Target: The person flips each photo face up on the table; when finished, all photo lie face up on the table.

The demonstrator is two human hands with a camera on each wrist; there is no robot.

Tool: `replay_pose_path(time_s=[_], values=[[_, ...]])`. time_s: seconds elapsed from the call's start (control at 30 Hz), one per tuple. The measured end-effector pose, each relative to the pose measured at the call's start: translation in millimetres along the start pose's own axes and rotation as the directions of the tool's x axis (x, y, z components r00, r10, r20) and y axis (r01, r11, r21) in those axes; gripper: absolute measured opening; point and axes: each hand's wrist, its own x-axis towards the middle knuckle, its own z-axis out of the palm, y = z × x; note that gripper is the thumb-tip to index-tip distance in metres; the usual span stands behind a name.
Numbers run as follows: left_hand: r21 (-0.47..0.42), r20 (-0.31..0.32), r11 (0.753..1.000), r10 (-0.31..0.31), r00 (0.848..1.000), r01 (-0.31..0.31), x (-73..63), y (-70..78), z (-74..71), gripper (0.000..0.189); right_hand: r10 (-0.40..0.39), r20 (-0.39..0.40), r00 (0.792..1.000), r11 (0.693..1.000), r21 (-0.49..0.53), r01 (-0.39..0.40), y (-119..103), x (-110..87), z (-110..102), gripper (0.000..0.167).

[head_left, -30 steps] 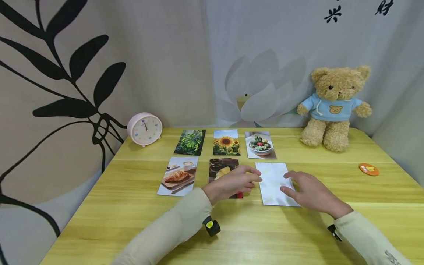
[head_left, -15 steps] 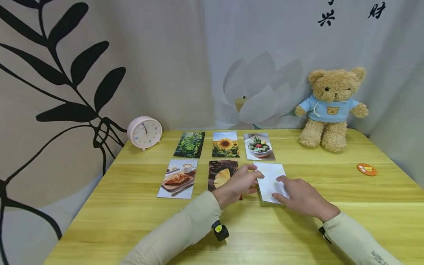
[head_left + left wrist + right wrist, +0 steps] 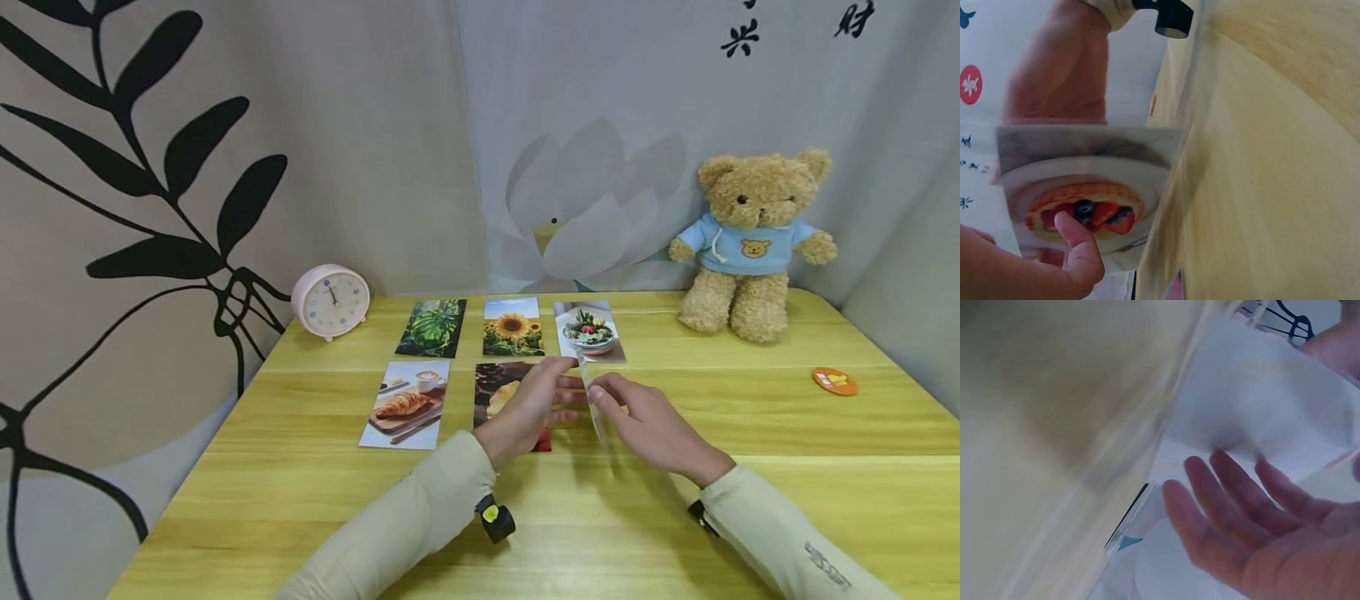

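Note:
A photo card point(image 3: 597, 421) stands nearly on edge between the two hands. Its face point(image 3: 1154, 169), a fruit tart on a plate, is turned toward the left hand; its pale back point(image 3: 1260, 394) faces the right hand. The left hand point(image 3: 525, 408) reaches in with extended fingers beside the picture face, one digit overlapping it in the left wrist view. At the other side the right hand point(image 3: 652, 421) holds the card near its upper edge, fingers against the back. Under the left hand lies a partly hidden dark food card point(image 3: 491, 387).
Beyond lie a croissant card point(image 3: 405, 404), a leaf card point(image 3: 431, 327), a sunflower card point(image 3: 513, 327) and a cactus card point(image 3: 589, 331). A pink clock point(image 3: 331, 302) and a teddy bear point(image 3: 750, 246) stand at the back. An orange disc point(image 3: 835, 382) lies right.
The card, lying white side up a second ago, has been lifted from its right edge and now stands almost upright. The right hand has moved left, closer to the left hand.

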Motion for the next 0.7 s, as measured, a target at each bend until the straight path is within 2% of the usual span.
replay_pose_path(time_s=[0.13,0.3,0.47,0.7], values=[[0.045,0.029,0.999,0.008,1.0,-0.009,2.3,-2.8,1.5,0.045,0.003,-0.048,0.999,1.0,0.025,-0.002,-4.6,4.7,-1.7,0.043],[0.128,0.051,0.991,0.021,0.998,-0.028,4.1,-5.7,2.6,0.051,0.002,-0.093,0.996,1.0,0.032,0.001,-7.2,8.0,-4.8,0.032],[0.191,0.063,0.982,0.0,0.998,-0.012,5.2,-8.8,4.1,0.056,0.009,-0.132,0.991,0.998,0.066,0.0,-5.9,6.8,-9.7,0.028],[0.18,0.115,0.984,-0.018,0.993,-0.002,3.7,-10.1,7.4,0.057,-0.054,-0.223,0.973,0.99,0.116,0.081,-2.2,2.9,-16.6,0.031]])
